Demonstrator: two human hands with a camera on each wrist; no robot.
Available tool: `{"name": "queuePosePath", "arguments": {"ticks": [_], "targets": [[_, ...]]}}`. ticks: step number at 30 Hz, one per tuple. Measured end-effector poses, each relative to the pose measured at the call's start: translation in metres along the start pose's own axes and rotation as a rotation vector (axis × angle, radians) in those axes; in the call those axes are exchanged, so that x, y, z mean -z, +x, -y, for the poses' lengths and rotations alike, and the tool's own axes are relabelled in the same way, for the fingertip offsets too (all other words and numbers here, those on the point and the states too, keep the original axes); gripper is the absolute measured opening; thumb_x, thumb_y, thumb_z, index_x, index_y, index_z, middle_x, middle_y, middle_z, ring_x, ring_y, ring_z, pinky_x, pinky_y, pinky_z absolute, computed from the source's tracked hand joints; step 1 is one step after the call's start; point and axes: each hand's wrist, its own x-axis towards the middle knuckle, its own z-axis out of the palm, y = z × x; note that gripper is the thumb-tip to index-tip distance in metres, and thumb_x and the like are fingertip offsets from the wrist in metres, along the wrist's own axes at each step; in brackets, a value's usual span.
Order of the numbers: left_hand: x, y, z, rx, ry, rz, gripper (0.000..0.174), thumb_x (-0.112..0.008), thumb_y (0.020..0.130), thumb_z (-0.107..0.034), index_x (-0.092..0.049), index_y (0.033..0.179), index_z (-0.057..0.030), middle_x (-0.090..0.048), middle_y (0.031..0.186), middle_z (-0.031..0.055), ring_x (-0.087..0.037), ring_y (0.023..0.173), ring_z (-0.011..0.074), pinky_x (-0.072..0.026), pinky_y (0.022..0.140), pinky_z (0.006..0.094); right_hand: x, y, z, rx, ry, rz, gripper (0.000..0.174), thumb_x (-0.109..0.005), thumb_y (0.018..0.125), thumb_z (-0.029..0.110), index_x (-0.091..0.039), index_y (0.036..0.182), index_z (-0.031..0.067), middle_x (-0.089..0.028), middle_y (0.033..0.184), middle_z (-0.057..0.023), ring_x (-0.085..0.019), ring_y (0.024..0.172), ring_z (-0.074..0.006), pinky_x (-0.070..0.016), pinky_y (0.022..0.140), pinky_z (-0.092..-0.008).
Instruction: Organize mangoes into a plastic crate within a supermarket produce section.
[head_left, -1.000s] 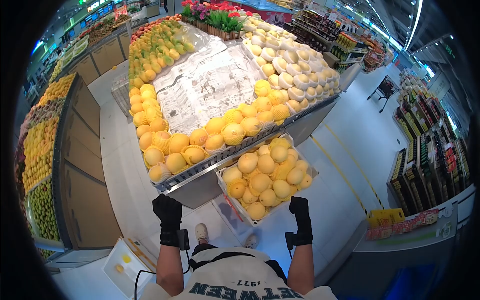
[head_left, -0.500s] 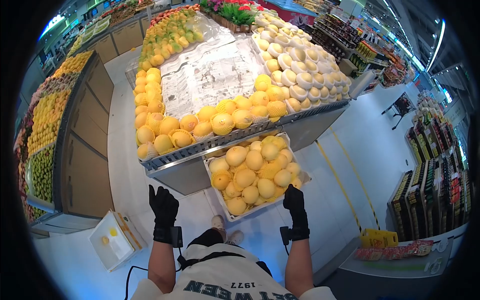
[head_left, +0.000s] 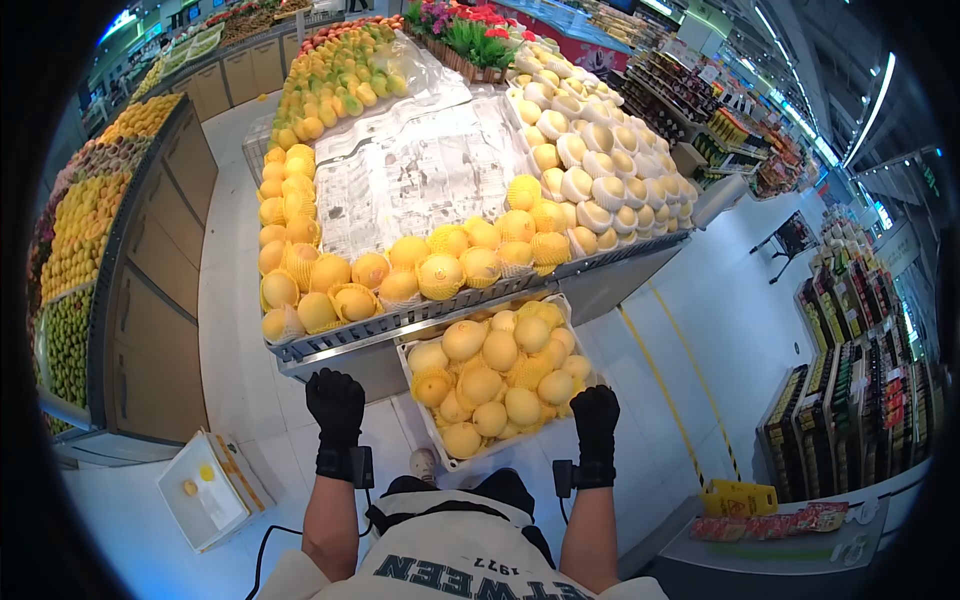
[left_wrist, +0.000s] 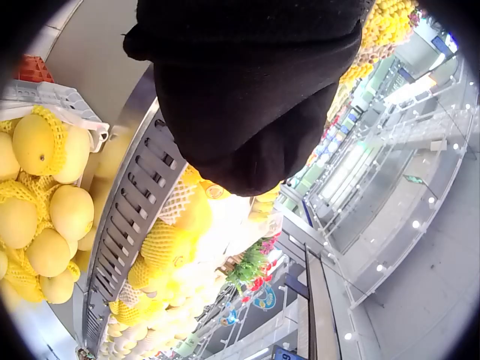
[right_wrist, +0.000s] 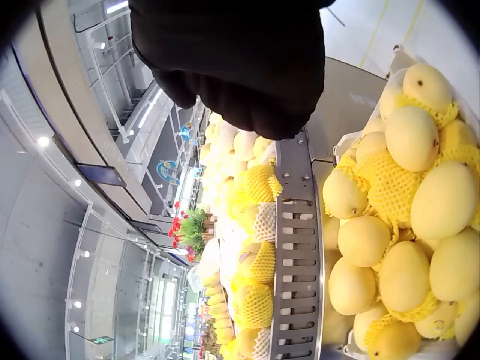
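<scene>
Both black-gloved hands are raised in front of the body with fingers curled and nothing in them. In the head view the left hand [head_left: 335,405] is just below the front edge of the fruit stand [head_left: 350,338]. The right hand [head_left: 596,425] is beside the right side of a white crate [head_left: 455,462] full of round yellow fruit [head_left: 480,385], some in yellow foam nets; whether it touches the crate cannot be told. The left wrist view shows the left glove [left_wrist: 247,105] with folded fingers, and the right wrist view shows the right glove [right_wrist: 232,67] likewise.
Netted yellow fruit [head_left: 440,277] lines the stand's front around bare paper sheets [head_left: 400,185]; paler fruit [head_left: 610,190] fills its right side. A white box [head_left: 205,500] lies on the floor at left. Shelves [head_left: 850,400], a cart [head_left: 790,237] and a yellow sign [head_left: 738,497] are at right.
The head view has shifted, so the stand and crate appear farther left than a second ago. The left thumb, sticking out half a second ago, is folded in. Both hands remain without anything in them.
</scene>
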Motion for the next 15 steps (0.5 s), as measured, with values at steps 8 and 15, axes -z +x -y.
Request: {"name": "queuePosePath", "arguments": {"ticks": [8, 15], "targets": [[0.004, 0.009, 0.019, -0.138, -0.039, 0.009, 0.036, -0.039, 0.097, -0.026, -0.034, 0.062, -0.0171, -0.022, 0.053, -0.0046, -0.021, 0.044, 0.0095, -0.0241, 0.043, 0.027, 0.015, 0.063, 0.008, -0.389, 0.756, 0.217, 0.033, -0.048, 0.088, 0.029, -0.03, 0.061, 0.0207, -0.031, 0.047, 0.0047, -0.033, 0.041, -0.0128, -0.0344, 0.044, -0.0296], [-0.014, -0.014, 0.083, -0.249, 0.04, 0.017, 0.039, -0.038, 0.099, -0.026, -0.033, 0.062, -0.0185, -0.022, 0.052, -0.0044, -0.021, 0.043, 0.0089, -0.0232, 0.042, 0.0254, 0.031, 0.129, 0.021, -0.638, 0.869, 0.244, 0.035, -0.047, 0.091, 0.026, -0.032, 0.059, 0.0235, -0.032, 0.047, 0.0058, -0.032, 0.04, -0.0108, -0.033, 0.041, -0.0281]]}}
